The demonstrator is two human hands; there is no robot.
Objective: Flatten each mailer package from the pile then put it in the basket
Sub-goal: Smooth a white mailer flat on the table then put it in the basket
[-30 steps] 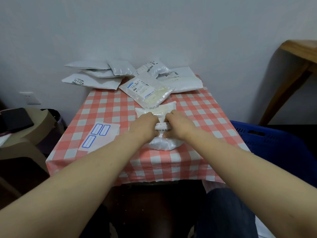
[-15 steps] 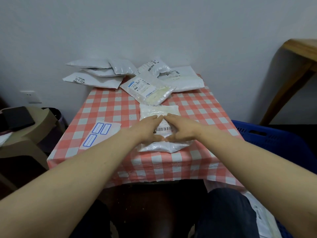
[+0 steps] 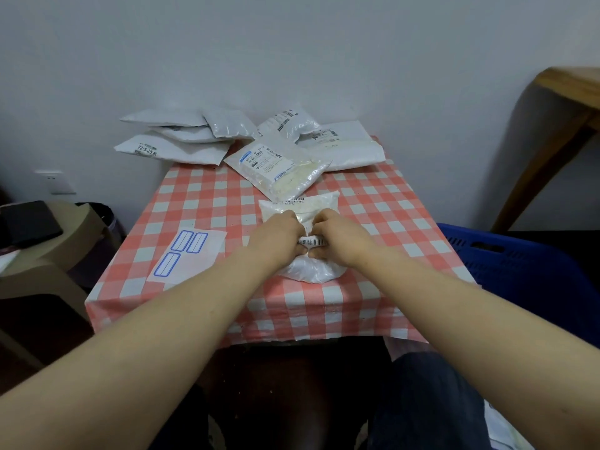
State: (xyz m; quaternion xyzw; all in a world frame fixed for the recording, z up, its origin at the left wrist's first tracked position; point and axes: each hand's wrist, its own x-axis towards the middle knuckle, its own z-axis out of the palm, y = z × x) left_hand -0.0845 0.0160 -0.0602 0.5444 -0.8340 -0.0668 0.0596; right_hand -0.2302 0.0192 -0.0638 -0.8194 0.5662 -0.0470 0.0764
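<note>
Checkered surface (image 3: 201,203) by a white wall (image 3: 292,43) — left hand (image 3: 276,237) and right hand (image 3: 341,235) both grip one mailer (image 3: 311,271), fingers curled.

Mailer (image 3: 311,271) centre under left hand (image 3: 279,237) and right hand (image 3: 337,238); label print illegible; blue basket (image 3: 519,267) partly past right edge.

You see a dim, soft, even light. The wall (image 3: 292,43) greys toward the corners, and a broad soft shadow lies on it left of the wooden table (image 3: 571,89). Under the desk (image 3: 207,203) all falls near black. The clear mailer (image 3: 279,167) glints faintly. Your forearms (image 3: 146,336) stretch at the lower edge.
</note>
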